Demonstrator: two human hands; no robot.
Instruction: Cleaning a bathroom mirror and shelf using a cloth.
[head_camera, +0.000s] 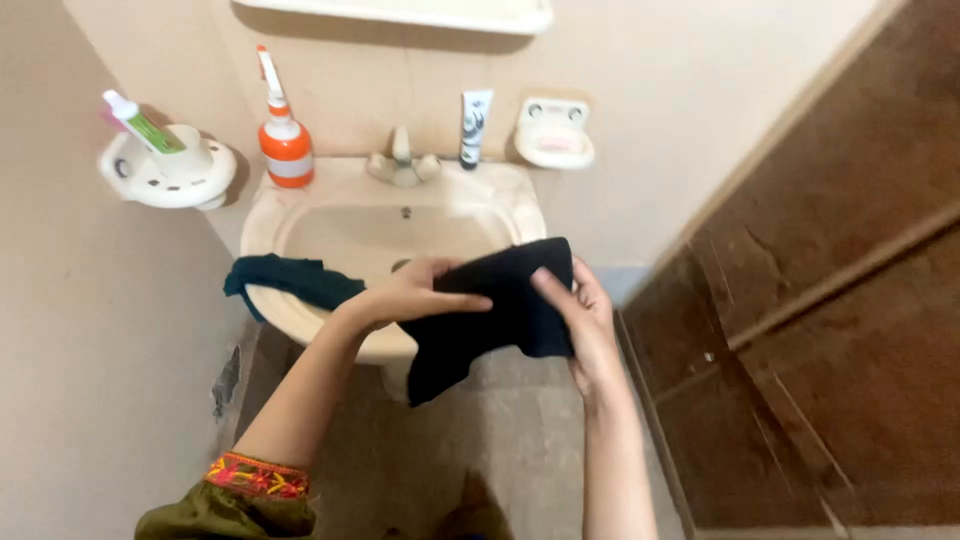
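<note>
Both hands (500, 305) on dark cloth (495, 315)

Matt black cloth (500, 310); glossy ceramic sink (300, 215) (cream glaze).

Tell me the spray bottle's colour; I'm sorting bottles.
Orange with a white band and white nozzle: the spray bottle, clearest in the head view.

Dark navy cloth (500, 310), limp, folded, held over front rim of washbasin (300, 215), lower corner hanging.
</note>
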